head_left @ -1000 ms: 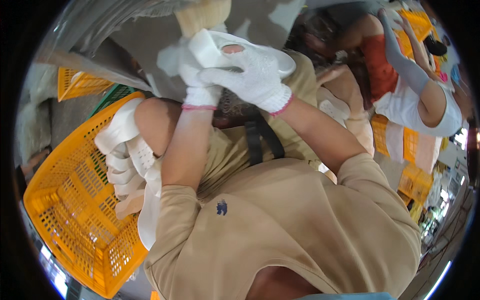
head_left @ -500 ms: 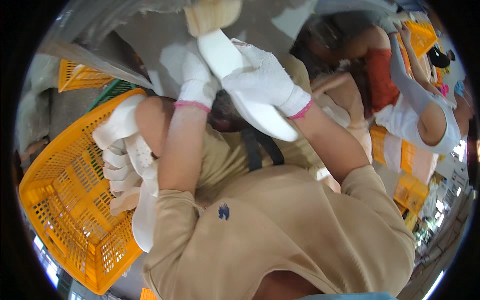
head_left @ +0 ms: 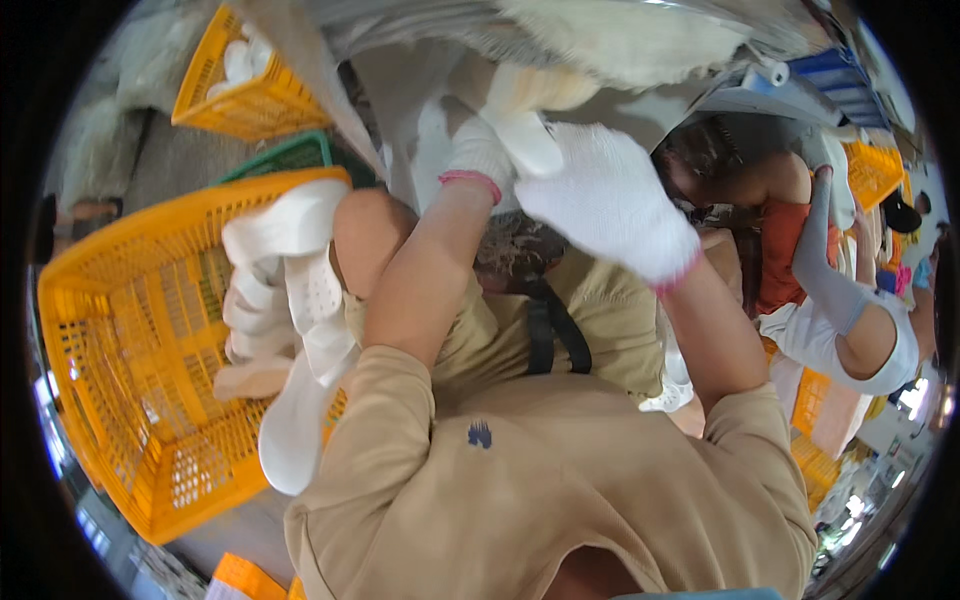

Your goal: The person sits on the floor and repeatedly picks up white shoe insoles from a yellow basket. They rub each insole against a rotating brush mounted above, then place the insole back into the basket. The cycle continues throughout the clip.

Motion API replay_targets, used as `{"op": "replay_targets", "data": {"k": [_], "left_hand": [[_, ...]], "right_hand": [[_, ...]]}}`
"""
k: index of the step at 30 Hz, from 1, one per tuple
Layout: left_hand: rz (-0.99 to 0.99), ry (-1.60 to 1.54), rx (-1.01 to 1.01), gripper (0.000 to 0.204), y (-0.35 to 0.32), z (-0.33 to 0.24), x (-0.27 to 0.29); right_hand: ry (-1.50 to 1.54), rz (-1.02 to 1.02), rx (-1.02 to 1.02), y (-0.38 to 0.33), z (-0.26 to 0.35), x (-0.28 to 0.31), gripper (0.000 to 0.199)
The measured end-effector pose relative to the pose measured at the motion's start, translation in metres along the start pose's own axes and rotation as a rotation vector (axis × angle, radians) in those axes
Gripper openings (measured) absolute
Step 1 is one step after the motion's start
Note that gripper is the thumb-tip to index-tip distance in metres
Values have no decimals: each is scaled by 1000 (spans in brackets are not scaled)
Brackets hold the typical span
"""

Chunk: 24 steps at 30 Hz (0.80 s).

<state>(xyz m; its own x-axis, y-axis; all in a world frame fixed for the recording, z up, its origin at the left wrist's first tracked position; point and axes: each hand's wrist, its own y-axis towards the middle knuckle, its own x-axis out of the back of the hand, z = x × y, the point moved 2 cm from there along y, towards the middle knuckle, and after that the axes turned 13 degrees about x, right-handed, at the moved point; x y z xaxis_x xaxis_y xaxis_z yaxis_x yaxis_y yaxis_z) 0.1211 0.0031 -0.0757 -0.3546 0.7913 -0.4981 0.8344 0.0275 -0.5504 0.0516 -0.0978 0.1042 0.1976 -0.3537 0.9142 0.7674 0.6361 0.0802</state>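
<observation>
Both my hands wear white knit gloves with pink cuffs. My right hand (head_left: 605, 200) is closed around a white shoe (head_left: 532, 148), covering most of it. Only one pale, smooth end shows between the hands. My left hand (head_left: 474, 152) grips the same shoe from its left side, and its fingertips are hidden. The shoe's far end meets a cream round buffing wheel (head_left: 540, 88), which looks blurred. A grey hood (head_left: 400, 80) surrounds the wheel.
By my left knee, a yellow crate (head_left: 120, 290) holds white shoes (head_left: 315, 290), some stacked over its edge. Another yellow crate (head_left: 250, 95) with white pieces stands farther off, beside a green crate (head_left: 300, 155). A co-worker in a red garment (head_left: 785, 255) sits at the right.
The view has shifted, so hands and wheel appear farther right. The shoe has turned in my hands: its long face showed before, and now just one end shows. The right glove covers more of it.
</observation>
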Motion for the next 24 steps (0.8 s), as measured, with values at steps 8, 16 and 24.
{"op": "replay_targets", "data": {"k": [8, 16, 24], "left_hand": [[80, -315, 155, 37, -52, 40, -3], [-167, 226, -85, 43, -33, -19, 5], [128, 830, -516, 43, -27, 16, 6]], "right_hand": [[361, -23, -397, -174, -11, -46, 37], [126, -81, -181, -48, -6, -9, 34], [814, -523, -600, -151, -28, -43, 51]]}}
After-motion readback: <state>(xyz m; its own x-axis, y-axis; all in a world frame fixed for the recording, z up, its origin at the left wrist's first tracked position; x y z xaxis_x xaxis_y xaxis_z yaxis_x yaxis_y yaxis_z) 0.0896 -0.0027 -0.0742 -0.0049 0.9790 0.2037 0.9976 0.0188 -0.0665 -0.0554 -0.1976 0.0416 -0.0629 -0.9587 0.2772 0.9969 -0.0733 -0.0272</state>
